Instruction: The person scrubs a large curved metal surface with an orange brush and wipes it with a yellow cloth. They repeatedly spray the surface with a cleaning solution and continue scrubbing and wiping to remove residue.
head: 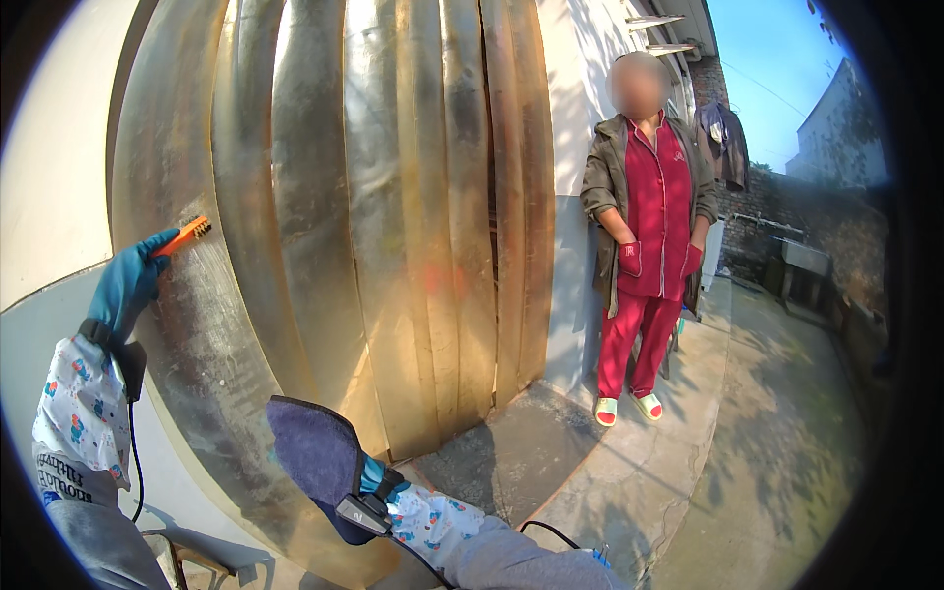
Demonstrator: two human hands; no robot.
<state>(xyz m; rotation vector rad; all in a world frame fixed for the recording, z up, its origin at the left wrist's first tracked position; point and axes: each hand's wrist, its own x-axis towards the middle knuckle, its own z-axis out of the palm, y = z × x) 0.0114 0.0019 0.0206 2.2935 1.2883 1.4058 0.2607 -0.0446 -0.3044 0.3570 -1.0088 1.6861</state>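
Observation:
My left hand (133,276), in a blue rubber glove, grips an orange-handled scrub brush (193,230) with short dark bristles. The brush is at the folding metal door (310,221), beside a pale scuffed patch; whether the bristles press on it I cannot tell. Over my right hand is a dark purple cleaning mitt (313,442), which hides the fingers. A bit of blue glove shows at the mitt's cuff. The mitt is in front of the door's lower part. Patterned white sleeve covers (81,402) and strapped wrist devices with cables are on both arms.
A person (656,221) in red clothes and an open jacket stands right of the door, hands in pockets. At lower left is part of a wooden stool or chair (188,557). Concrete paving (664,472) runs toward a sink (805,258) by a brick wall.

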